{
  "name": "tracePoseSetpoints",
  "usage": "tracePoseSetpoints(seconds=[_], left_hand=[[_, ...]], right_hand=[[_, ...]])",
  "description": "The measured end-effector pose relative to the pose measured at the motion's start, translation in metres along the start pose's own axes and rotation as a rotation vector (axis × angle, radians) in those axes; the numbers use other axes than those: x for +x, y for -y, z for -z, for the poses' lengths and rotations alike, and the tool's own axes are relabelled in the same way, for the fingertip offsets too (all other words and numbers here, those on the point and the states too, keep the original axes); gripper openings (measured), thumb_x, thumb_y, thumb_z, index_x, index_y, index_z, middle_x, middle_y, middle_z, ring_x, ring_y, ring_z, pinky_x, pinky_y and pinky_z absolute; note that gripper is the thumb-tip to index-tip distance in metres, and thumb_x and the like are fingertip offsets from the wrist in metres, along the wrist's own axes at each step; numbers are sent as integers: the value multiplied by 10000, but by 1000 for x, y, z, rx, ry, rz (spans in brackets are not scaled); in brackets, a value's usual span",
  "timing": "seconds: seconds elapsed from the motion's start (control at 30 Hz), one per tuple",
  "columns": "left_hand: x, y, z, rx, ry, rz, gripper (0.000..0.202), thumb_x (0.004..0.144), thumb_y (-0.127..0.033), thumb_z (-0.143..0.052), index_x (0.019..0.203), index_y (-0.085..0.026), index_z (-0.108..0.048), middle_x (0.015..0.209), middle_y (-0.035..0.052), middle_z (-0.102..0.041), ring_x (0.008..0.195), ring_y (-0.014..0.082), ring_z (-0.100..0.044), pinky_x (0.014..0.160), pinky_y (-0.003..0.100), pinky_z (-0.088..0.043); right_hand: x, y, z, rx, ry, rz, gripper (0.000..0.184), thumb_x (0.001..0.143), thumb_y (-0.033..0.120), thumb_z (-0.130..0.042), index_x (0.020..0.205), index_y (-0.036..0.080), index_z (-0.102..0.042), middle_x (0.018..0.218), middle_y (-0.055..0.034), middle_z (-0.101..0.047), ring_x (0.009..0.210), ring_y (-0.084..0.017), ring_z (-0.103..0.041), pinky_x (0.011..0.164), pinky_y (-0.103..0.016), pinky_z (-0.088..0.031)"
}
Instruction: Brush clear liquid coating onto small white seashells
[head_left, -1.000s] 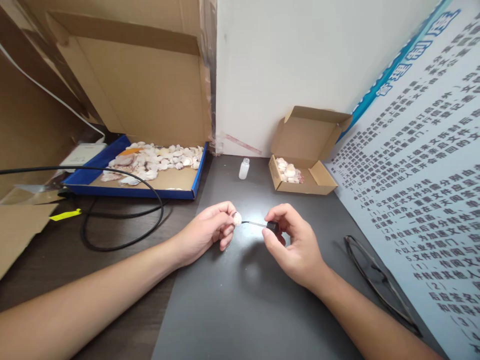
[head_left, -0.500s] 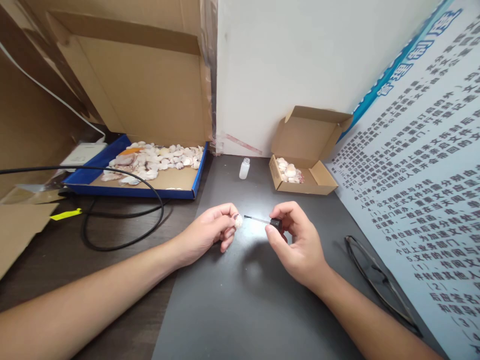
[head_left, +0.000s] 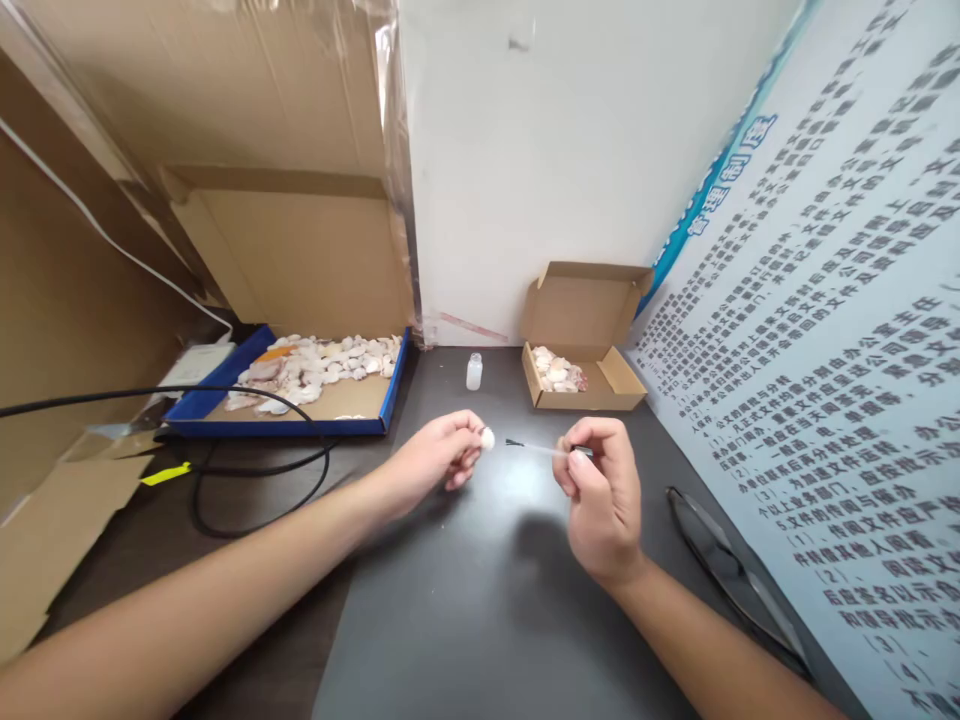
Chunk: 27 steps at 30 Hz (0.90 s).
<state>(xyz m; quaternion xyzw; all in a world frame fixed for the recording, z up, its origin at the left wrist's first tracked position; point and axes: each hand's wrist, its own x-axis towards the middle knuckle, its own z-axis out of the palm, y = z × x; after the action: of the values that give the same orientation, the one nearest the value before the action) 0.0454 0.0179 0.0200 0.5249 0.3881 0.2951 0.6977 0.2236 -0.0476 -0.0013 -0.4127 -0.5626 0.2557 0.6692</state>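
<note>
My left hand [head_left: 439,458] pinches a small pale shell [head_left: 487,438] between thumb and fingertips, just above the dark table [head_left: 480,620]. My right hand [head_left: 600,490] is closed on the black cap of a thin brush applicator [head_left: 540,448], whose tip points left at the shell with a small gap between them. A small clear bottle [head_left: 473,371] stands open behind the hands.
A blue-edged cardboard tray [head_left: 285,425] with several shells lies at the back left. A small open carton [head_left: 581,345] with shells sits at the back right. A black cable [head_left: 247,470] loops at left. Dark glasses [head_left: 731,580] lie by the printed poster [head_left: 840,380].
The view has pulled back and tilted up. My right hand has drawn the brush a little away from the shell and turned more upright. The left hand still holds the shell.
</note>
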Motion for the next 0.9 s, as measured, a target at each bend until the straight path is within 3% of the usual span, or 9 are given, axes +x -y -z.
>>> tracePoseSetpoints(seconds=[0.1,0.23,0.33,0.57,0.9], left_hand=[[37,-22,-10,235,-4,-72,129,800,-277,-544,769,-185,-458,547,-77,-348,439,47,-289,458,199,-208],[91,-41,-24,311,-48,-136,121,794,-248,-581,760,-181,-487,510,-79,-332,442,51,-256,465,215,-169],[118,-45,-33,357,-67,-139,106,792,-201,-593,735,-163,-512,504,-71,-347,440,49,-268,463,225,-166],[139,-40,-44,431,-75,-61,138,898,-255,-588,845,-130,-566,568,-74,-383,449,30,-272,436,186,-187],[149,-33,-53,462,-179,21,296,954,-402,-557,898,-113,-585,664,-46,-481,505,29,-371,467,162,-346]], right_hand=[[1,0,-1,74,-36,15,47,969,247,-423,989,230,-461,798,29,-427,525,-91,-367,507,-257,-307],[8,-6,-1,52,-54,-59,139,990,315,-373,958,213,-463,707,47,-410,497,-97,-368,485,-248,-312],[14,-9,0,27,-56,-84,175,989,340,-369,946,202,-468,635,67,-376,482,-97,-345,478,-239,-302],[14,-11,-3,62,-12,-121,128,945,322,-407,928,213,-471,665,60,-401,484,-91,-328,469,-231,-302],[13,-14,-4,104,29,-163,145,936,356,-444,938,219,-491,702,46,-418,494,-88,-319,467,-230,-283]])
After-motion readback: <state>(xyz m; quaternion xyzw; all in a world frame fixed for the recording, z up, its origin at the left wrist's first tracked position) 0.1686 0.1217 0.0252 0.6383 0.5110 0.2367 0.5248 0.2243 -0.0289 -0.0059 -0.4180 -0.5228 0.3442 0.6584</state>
